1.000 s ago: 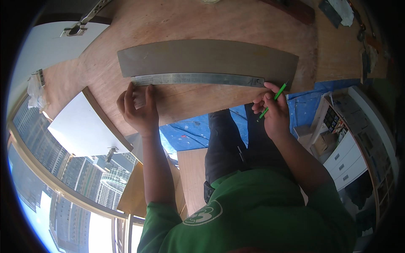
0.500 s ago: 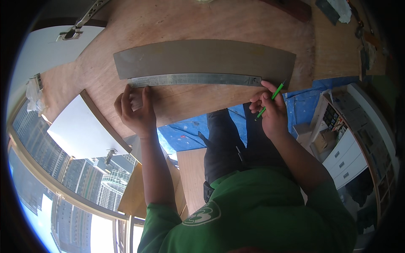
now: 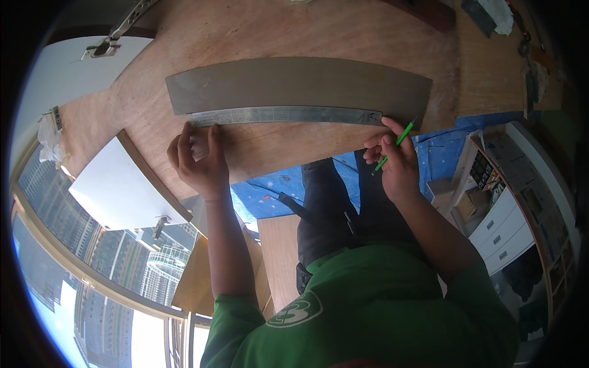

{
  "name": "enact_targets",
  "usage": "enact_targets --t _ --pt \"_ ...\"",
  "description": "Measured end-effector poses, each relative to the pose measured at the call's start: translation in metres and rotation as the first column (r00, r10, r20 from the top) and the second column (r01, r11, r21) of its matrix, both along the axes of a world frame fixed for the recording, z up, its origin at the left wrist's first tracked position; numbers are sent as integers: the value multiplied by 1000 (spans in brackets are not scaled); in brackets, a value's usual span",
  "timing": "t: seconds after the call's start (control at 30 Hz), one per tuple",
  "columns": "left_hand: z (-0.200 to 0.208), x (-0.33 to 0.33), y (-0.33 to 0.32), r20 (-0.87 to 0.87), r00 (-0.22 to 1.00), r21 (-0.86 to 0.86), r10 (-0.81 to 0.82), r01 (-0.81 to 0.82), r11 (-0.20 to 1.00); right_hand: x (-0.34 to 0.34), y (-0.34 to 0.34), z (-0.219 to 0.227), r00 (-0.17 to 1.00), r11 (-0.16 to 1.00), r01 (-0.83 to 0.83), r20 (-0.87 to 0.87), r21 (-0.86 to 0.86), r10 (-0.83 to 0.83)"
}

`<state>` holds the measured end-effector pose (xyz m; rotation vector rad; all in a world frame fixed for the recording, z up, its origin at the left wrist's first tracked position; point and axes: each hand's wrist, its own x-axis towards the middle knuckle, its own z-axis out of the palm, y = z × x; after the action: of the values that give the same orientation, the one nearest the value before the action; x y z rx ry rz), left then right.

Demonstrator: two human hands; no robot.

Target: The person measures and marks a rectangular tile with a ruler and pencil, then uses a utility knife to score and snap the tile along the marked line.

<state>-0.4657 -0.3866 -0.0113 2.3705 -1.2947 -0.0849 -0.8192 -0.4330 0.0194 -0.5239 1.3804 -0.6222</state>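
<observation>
A steel ruler [image 3: 285, 115] lies along the near edge of a flat grey-brown panel [image 3: 294, 83] on the wooden worktop. My left hand [image 3: 199, 159] is at the ruler's left end, its thumb and fingers spread with the tips against the near edge. My right hand [image 3: 397, 162] holds a slim green pencil [image 3: 405, 133] slanted between its fingers, the dark tip pointing up and right over the panel's right end. The right index fingertip touches the ruler's right end.
White panels with metal hinges [image 3: 132, 184] stand at the left by a window. Various tools [image 3: 529, 67] lie at the far right, and a dark red wooden piece [image 3: 423, 13] at the back. Blue sheeting [image 3: 438, 153] covers the floor; a drawer cabinet [image 3: 503, 230] stands right.
Both hands, the ruler and the panel stay almost still. A dark strap-like piece beside my legs has swung a little.
</observation>
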Motion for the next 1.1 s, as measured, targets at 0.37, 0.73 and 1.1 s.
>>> enact_targets --t 0.37,0.73,1.1 --pt "8 -5 -3 -110 991 71 78 -71 995 -12 -18 15 880 928 -346 -390 -134 272" --pt "-6 5 12 -75 997 -134 30 -40 990 -2 -59 0 407 332 -899 -823 -285 396" --pt "-13 3 15 -59 997 -206 53 -64 977 -6 -56 -7 414 354 -892 -819 -279 398"
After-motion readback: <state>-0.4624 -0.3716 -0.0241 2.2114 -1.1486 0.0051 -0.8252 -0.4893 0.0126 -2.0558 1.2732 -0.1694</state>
